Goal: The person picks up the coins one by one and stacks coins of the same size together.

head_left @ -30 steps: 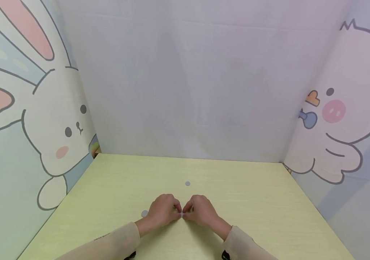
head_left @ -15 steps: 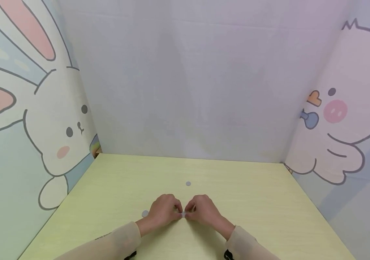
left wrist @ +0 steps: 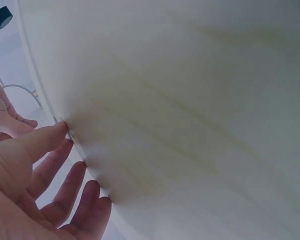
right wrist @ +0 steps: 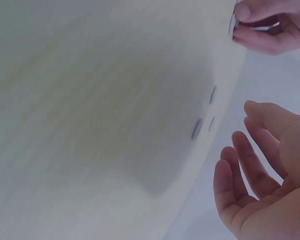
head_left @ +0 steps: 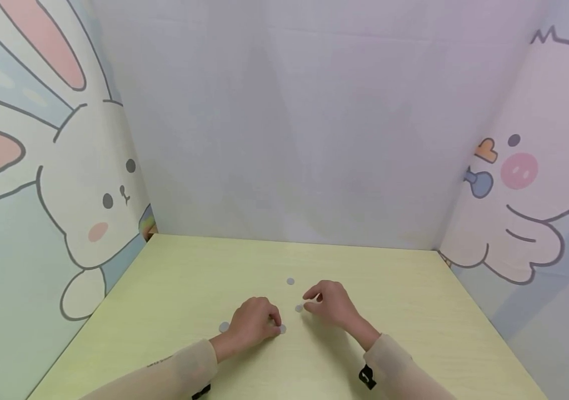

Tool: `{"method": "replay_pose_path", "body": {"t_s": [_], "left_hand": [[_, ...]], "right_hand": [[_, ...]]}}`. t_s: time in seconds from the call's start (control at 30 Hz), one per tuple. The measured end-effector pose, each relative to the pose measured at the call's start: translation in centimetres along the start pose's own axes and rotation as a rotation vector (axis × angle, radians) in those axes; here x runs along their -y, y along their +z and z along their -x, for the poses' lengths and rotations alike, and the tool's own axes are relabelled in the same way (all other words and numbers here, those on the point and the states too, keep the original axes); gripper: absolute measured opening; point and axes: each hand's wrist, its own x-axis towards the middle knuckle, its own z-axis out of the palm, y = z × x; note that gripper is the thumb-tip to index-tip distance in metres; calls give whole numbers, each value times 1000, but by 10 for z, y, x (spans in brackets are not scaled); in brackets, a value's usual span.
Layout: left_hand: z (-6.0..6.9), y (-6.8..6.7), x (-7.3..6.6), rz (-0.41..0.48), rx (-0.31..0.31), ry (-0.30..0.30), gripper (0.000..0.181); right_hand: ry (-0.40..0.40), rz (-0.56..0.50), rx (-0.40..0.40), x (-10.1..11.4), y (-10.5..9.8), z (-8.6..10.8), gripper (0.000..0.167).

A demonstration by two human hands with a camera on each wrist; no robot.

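Note:
Silver-grey coins lie on the pale yellow tabletop [head_left: 389, 300]. My left hand [head_left: 251, 322] rests low at the middle, its thumb and index finger pinching the edge of one coin [head_left: 283, 329]. The right wrist view shows that same coin [right wrist: 232, 26] at the left fingertips. Just beyond a second coin [head_left: 299, 308], my right hand [head_left: 333, 304] hovers with thumb and fingers spread apart. Nothing sits between the right fingers [right wrist: 255, 160] in the right wrist view. In the left wrist view the left thumb and fingers touch the table surface.
A coin [head_left: 290, 281] lies farther back, and another coin [head_left: 224, 326] lies left of my left wrist. A white cloth [head_left: 289, 139] hangs behind the table. Cartoon-printed panels with a rabbit [head_left: 89, 189] and a chick [head_left: 539, 122] flank it.
My right hand has moved away from the left hand, up and to the right, and its fingers have parted. A coin now shows beside its fingertips. The left hand has stayed at its coin.

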Motion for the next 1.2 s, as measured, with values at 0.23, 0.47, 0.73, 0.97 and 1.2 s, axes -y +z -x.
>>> {"method": "replay_pose_path", "body": {"t_s": [0.23,0.47,0.73,0.97,1.2], "left_hand": [[0,1,1,-4,-3,-2,13],[0,0,-1,-8,-10,4,13],[0,-1,-1,-4,-10,9,14],[1,-1,-1,0,-4,-5,14],[1,-2,-1,15,-2,-1,13]], "right_hand": [[48,-28,-29,-17,-4,-12,16],[55,-42,-11,-26,-1,-28,21],[52,-53,52,-28,9,-47,25],[108,-25,70,-30,19,-59,28],[123,1,73,-36,25,-68,31]]}}
